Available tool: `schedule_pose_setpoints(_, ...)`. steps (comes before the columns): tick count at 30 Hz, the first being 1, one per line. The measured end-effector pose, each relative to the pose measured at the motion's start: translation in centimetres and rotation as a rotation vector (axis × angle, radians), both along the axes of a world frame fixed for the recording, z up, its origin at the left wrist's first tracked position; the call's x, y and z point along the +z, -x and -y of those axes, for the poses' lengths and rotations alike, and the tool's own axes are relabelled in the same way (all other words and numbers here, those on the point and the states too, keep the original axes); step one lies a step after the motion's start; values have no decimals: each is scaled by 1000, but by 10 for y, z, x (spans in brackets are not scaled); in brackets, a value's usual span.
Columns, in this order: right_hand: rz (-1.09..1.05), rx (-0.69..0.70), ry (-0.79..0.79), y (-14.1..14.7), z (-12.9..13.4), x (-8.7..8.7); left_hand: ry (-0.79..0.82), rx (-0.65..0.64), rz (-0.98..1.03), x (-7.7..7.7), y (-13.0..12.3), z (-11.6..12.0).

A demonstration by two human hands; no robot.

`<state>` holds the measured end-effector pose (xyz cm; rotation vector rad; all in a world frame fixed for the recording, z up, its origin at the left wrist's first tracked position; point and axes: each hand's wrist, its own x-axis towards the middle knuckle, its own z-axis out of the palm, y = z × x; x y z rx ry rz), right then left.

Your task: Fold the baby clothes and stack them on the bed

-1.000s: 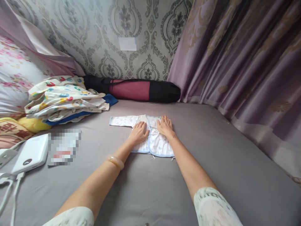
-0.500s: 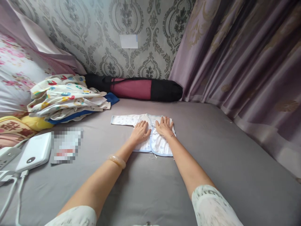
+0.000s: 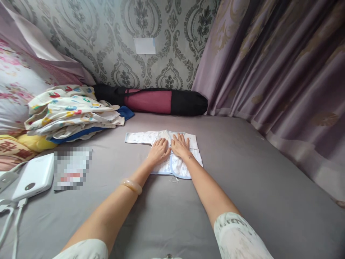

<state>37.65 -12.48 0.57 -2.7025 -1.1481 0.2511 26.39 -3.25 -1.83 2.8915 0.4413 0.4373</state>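
Note:
A small white baby shirt (image 3: 178,166) with pale blue trim and a faint print lies on the grey sheet (image 3: 239,162). Its left sleeve stretches out straight to the side; on the right no sleeve sticks out, and the fabric there looks folded in. My left hand (image 3: 159,151) rests flat on the left front panel, fingers spread. Close beside it, my right hand (image 3: 181,145) presses flat on the upper right panel near the front opening, fingers apart. Thin white ties show at the bottom hem.
To the left lie a pile of printed cloth (image 3: 72,111), a white power bank (image 3: 35,176) with cables, and a blurred packet (image 3: 72,169). A black and maroon long bag (image 3: 151,101) lies along the wall. Purple curtains (image 3: 269,64) hang at the right.
My right hand has slid left across the shirt, closer to my left hand, uncovering more of the right side. My left hand stays in place on the cloth. The view has shifted slightly.

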Motion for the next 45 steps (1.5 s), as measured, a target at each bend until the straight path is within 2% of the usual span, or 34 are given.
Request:
schedule_pose_setpoints(5,-10,-7,7,2,-1,7,11,-11,19,-1,0,-1)
schedule_pose_setpoints(9,48,57,-39,12,-3,12,70,-7,76,0,-1,-2)
schedule_pose_setpoints(16,33,89,-70,21,-4,-1,117,-15,117,0,0,-3)
schedule_pose_setpoints(21,44,89,-65,19,-5,-3,126,-12,110,2,-1,-2)
schedule_pose_setpoints(24,53,90,-60,20,-6,-3,223,-9,98,4,-4,-5)
schedule_pose_setpoints(27,34,88,-22,19,-7,0,413,24,153,10,-5,-16)
schedule_pose_setpoints(29,18,88,11,17,-8,4,503,88,267,17,-2,-29)
schedule_pose_setpoints(32,22,89,33,16,-12,11,476,290,394,29,10,-58)
schedule_pose_setpoints(35,65,123,-19,20,-20,16,364,605,272,39,27,-91)
schedule_pose_setpoints(38,60,183,-68,27,-32,16,305,823,127,42,44,-116)
schedule_pose_setpoints(41,22,225,-58,33,-46,12,322,899,43,39,54,-130)
schedule_pose_setpoints(45,12,207,-38,35,-59,8,347,888,-16,33,55,-143)
